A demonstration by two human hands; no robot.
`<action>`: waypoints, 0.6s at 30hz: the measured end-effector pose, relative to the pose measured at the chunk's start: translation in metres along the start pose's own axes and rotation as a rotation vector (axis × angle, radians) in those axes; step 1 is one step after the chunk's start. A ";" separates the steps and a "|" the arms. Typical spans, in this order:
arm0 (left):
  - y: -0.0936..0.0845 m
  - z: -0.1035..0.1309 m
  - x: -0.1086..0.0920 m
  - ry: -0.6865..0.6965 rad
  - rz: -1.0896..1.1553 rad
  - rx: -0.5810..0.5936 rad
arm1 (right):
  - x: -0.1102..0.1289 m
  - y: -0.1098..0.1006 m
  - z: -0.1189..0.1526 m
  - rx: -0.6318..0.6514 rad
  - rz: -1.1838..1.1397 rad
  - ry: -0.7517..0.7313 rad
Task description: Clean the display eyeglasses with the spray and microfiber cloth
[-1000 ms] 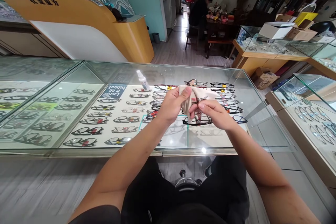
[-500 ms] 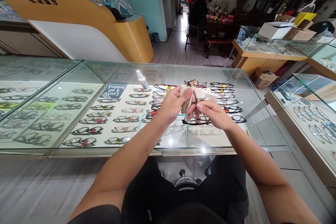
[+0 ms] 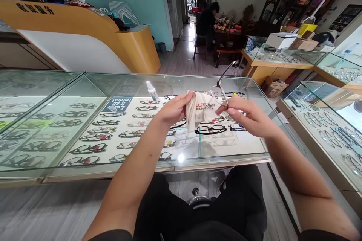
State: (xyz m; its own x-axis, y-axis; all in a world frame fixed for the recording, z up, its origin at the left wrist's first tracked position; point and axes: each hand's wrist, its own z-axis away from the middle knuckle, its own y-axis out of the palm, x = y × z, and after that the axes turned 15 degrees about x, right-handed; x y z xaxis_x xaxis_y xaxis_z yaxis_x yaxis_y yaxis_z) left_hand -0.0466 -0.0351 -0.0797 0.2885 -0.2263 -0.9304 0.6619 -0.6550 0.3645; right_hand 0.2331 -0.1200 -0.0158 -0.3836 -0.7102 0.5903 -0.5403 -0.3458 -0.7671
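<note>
My left hand [image 3: 175, 108] pinches a cream cleaning cloth [image 3: 194, 115] with printed lettering, which hangs from the fingers above the glass display case. My right hand [image 3: 250, 116] is closed on a pair of glasses [image 3: 219, 83] at the cloth's right side. One dark temple of the glasses points up and away from me. Part of the lenses shows against the cloth; the rest of the frame is hard to make out. Beyond my left hand a small white spray bottle [image 3: 152, 91] stands on the glass top.
Rows of glasses [image 3: 210, 130] lie inside the display case [image 3: 181, 162] under my hands. A wooden counter [image 3: 138, 47] stands beyond it at the left. A person [image 3: 205, 22] sits at a cluttered table [image 3: 230, 34] at the back. More glass cases [image 3: 285, 107] line the right.
My hands have moved apart. The glasses, earlier wrapped in the cloth between both hands, are now raised in my right hand, while the cloth hangs from my left. The view has shifted slightly.
</note>
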 end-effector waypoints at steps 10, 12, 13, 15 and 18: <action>-0.001 0.012 -0.009 -0.219 -0.305 0.290 | 0.027 -0.022 -0.019 0.382 1.114 -0.155; 0.002 0.014 -0.011 -0.238 -0.347 0.368 | 0.026 -0.019 -0.024 0.420 1.128 -0.194; 0.004 0.015 -0.012 -0.247 -0.351 0.396 | 0.026 -0.017 -0.026 0.433 1.122 -0.207; 0.009 0.016 -0.012 -0.280 -0.342 0.442 | 0.025 -0.014 -0.031 0.456 1.115 -0.231; 0.014 0.013 -0.008 -0.305 -0.315 0.515 | 0.023 -0.009 -0.038 0.486 1.124 -0.251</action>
State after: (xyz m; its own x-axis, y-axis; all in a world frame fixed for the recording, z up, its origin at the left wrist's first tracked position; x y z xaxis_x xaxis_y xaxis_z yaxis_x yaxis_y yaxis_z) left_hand -0.0489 -0.0515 -0.0674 -0.1222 -0.1121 -0.9862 0.2465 -0.9659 0.0793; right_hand 0.2002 -0.1100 0.0141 -0.2710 -0.8374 -0.4746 0.3469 0.3750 -0.8597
